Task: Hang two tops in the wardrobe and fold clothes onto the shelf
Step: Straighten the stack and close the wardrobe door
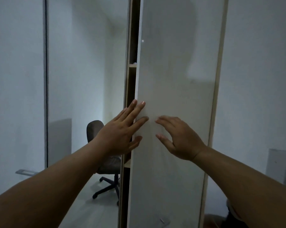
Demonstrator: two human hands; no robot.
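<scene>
A tall white wardrobe door [175, 66] fills the middle of the head view, slightly ajar. A dark gap [132, 79] along its left edge shows wooden shelf edges inside. My left hand [122, 129] lies flat at that edge, fingers spread, the thumb hooked near the door's rim. My right hand [178, 137] rests on the door face just to the right, fingers apart. Neither hand holds anything. No clothes or hangers are in sight.
A glossy panel [86, 71] left of the gap reflects a dark office chair [106, 162] on castors. Another white door [260, 79] stands to the right. A dark vertical seam [46, 79] runs far left.
</scene>
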